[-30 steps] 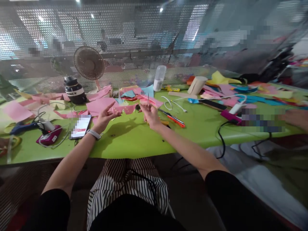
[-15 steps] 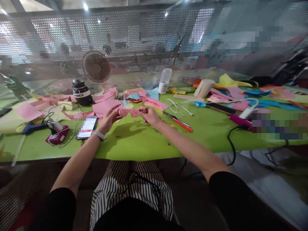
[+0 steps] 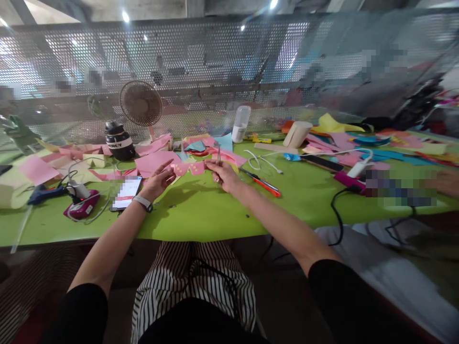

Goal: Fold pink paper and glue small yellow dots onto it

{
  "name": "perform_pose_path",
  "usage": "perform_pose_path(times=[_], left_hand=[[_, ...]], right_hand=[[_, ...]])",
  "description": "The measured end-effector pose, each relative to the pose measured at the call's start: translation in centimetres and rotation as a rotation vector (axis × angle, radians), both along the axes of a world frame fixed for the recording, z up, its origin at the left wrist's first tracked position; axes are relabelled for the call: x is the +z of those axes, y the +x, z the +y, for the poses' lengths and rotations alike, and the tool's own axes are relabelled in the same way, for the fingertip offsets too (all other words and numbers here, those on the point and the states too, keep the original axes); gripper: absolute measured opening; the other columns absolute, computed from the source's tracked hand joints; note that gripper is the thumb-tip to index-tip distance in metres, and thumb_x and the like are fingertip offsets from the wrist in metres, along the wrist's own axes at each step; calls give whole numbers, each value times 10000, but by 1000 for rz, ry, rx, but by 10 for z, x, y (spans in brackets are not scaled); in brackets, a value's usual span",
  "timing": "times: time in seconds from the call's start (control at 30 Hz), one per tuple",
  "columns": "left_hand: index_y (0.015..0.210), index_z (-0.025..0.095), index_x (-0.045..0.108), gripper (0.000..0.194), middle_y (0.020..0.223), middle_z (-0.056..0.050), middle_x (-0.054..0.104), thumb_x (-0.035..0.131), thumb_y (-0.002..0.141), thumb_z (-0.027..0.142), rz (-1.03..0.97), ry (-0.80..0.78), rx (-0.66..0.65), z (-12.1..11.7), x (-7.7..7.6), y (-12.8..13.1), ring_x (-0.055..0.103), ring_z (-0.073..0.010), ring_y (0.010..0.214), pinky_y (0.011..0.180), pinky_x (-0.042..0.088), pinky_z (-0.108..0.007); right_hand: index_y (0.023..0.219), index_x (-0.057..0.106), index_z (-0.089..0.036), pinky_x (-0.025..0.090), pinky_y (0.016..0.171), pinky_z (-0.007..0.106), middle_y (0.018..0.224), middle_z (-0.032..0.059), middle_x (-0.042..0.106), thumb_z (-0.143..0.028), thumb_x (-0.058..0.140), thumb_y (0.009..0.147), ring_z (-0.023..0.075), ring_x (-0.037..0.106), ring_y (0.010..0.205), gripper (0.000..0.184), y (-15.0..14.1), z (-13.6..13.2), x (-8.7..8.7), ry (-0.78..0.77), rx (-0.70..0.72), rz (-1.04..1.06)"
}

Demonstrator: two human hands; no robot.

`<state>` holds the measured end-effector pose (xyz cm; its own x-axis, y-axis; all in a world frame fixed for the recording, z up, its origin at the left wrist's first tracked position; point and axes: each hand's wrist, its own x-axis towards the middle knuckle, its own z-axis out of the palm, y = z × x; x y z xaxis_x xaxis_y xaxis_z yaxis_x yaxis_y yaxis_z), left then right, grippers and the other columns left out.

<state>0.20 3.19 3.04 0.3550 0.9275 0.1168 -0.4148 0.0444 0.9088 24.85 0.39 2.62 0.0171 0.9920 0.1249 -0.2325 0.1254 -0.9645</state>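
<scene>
A pink paper cutout (image 3: 189, 168) with small yellow marks is stretched between my two hands above the green tabletop. My left hand (image 3: 158, 182) grips its left end between thumb and fingers. At the right end, my right hand (image 3: 223, 175) pinches the paper with thumb and forefinger. A thin metal tool (image 3: 218, 152), perhaps tweezers, sticks up from the right hand; its lower part is hidden by the fingers. Just beyond the cutout lie a red-handled tool (image 3: 198, 153) and pink paper sheets (image 3: 155, 162). A red and black cutter (image 3: 263, 184) rests right of my right hand.
Left are a phone (image 3: 126, 193), a magenta power strip (image 3: 83, 205), a blue glue gun (image 3: 46, 193), a black bottle (image 3: 119, 142) and a fan (image 3: 141, 103). White cables (image 3: 263, 162) and coloured paper (image 3: 337, 125) lie right. Another person's hand (image 3: 448, 184) shows at the right edge.
The cutout is tilted differently, and its yellow marks show more clearly. Both hands keep hold of it. The whole view has shifted slightly.
</scene>
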Motion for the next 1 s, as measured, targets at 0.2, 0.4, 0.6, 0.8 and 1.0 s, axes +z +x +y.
perform_pose_path(times=[0.2,0.4,0.6,0.8,1.0], left_hand=[[1279,225,637,556,836,6,711,773,750,120,11,-13,-42,3,-5,1,685,-98,763,763,561,-204],[1250,226,645,530,851,17,707,782,748,124,-15,-3,-13,7,-9,1,678,-88,776,777,552,-201],[1126,203,680,391,880,20,703,768,754,122,-32,-11,4,6,-7,1,671,-96,798,773,539,-220],[1119,219,671,377,844,32,682,741,764,114,-37,-10,-7,4,-6,2,656,-96,801,813,515,-235],[1199,211,624,404,850,15,683,700,808,140,23,-31,-11,5,-6,2,668,-113,825,850,506,-259]], right_hand=[[800,548,-206,219,309,144,636,-74,613,-337,833,636,0,314,339,353,10,0,9,-110,31,0],[979,604,-237,189,283,137,666,-50,684,-217,806,710,1,285,297,337,15,-9,24,-180,121,-136],[1118,603,-173,201,275,135,785,79,774,-198,698,857,1,260,288,279,17,-15,31,-215,368,-378],[1086,582,-158,180,258,148,679,40,757,-155,667,879,17,269,264,224,15,-6,25,-80,307,-448],[831,623,-137,217,271,160,650,28,727,-176,756,805,9,336,281,141,26,14,31,-16,236,-528]])
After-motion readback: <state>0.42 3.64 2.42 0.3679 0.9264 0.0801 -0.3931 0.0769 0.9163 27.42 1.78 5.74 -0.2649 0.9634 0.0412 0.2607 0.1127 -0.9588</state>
